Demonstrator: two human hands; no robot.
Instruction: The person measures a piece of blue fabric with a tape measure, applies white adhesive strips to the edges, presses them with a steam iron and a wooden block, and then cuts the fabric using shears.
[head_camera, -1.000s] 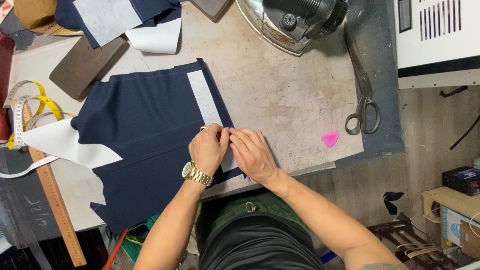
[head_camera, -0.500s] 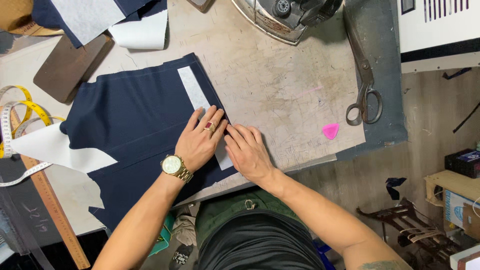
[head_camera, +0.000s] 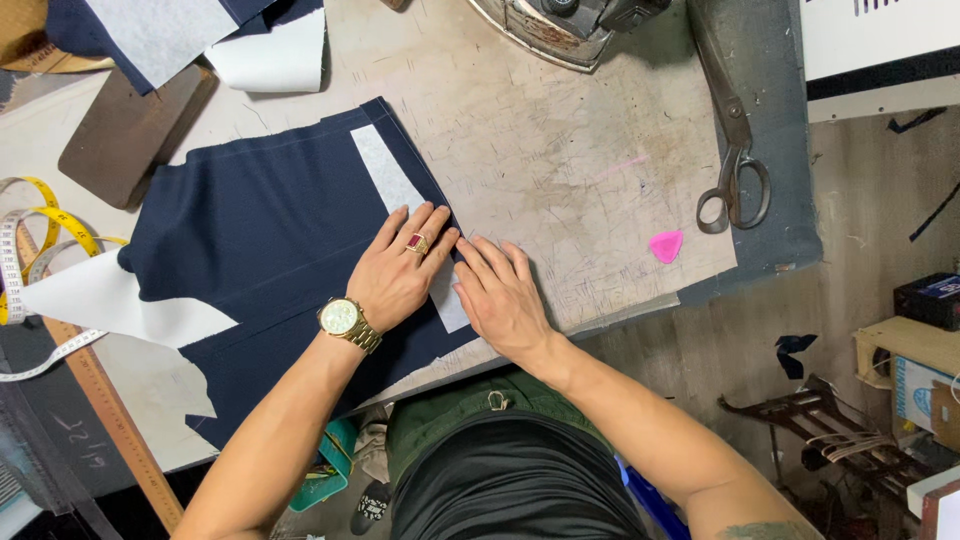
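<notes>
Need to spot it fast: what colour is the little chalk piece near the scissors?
Pink chalk piece, clearest in the head view.

Two hands are lying on the bench, the left hand (head_camera: 397, 272) and the right hand (head_camera: 501, 296), one watch (head_camera: 342, 318) and one ring (head_camera: 414, 242) showing on the left. One navy cloth panel (head_camera: 260, 240) is lying spread, carrying one white strip (head_camera: 385, 180). One pair of scissors (head_camera: 733, 150) and one pink chalk (head_camera: 665, 245) are sitting to the right. One iron (head_camera: 560, 25) is standing at the top. One tape measure (head_camera: 40, 225), one wooden ruler (head_camera: 110, 420) and one dark wooden block (head_camera: 125, 130) are lying to the left.
</notes>
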